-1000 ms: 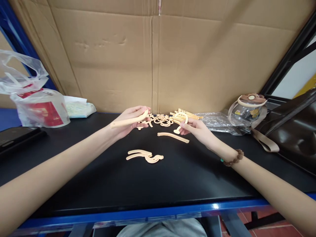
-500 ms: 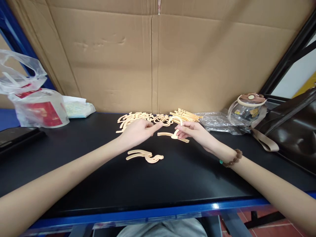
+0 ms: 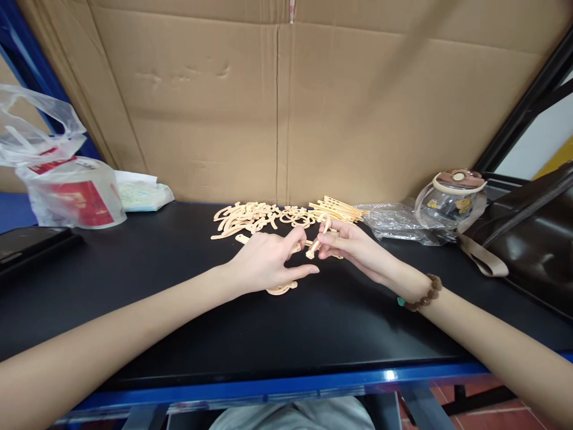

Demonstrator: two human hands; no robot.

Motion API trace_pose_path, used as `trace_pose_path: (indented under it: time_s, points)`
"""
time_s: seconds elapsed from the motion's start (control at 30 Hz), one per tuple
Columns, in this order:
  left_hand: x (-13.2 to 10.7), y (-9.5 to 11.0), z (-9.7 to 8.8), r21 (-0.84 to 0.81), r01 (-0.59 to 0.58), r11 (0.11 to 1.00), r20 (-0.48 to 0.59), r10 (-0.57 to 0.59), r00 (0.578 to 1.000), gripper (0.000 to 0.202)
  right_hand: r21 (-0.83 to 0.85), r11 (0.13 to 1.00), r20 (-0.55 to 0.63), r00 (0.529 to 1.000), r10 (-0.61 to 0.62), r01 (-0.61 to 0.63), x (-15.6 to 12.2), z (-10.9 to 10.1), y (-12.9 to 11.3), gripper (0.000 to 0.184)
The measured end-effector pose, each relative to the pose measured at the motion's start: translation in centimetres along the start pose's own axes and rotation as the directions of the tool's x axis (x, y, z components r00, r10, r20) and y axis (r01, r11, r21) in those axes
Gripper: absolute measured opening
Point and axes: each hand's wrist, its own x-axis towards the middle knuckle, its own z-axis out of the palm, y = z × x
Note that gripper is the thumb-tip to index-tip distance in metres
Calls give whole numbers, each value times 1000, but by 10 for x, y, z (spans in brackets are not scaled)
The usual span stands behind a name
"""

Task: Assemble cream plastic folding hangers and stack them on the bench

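Observation:
My right hand (image 3: 351, 246) pinches a small curved wooden piece (image 3: 319, 237) above the black table (image 3: 268, 334). My left hand (image 3: 268, 263) reaches in beside it, index finger and thumb touching a thin wooden strip next to that piece, its other fingers spread over a curved wooden piece (image 3: 281, 289) lying on the table. A heap of flat pale wooden cut-out pieces (image 3: 255, 216) lies behind both hands by the cardboard wall (image 3: 277, 107).
At the left stand a plastic bag with a red-labelled tub (image 3: 71, 191), a tissue pack (image 3: 141, 196) and a dark flat device (image 3: 27, 245). At the right lie clear wrapping (image 3: 394, 222), a lidded jar (image 3: 450, 197) and a dark leather bag (image 3: 532, 239).
My left hand put the long wooden piece down at the heap, then came down towards my right hand. My right hand kept its small curved piece and turned it.

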Motion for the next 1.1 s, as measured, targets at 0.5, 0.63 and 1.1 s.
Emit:
trace_pose_path:
  time_s: [0.5, 0.63, 1.1]
  points:
    - [-2, 5, 6, -155, -14, 988, -125, -5, 992, 35, 91, 996, 31, 1000, -1, -2, 3, 3, 8, 20]
    - [-3, 5, 6, -160, -12, 987, -133, -10, 991, 34, 103, 995, 23, 1000, -6, 4, 3, 2, 9, 20]
    - [-6, 1, 11, -29, -162, 986, -209, 153, 966, 42, 166, 984, 47, 997, 61, -68, 2, 2, 18, 20]
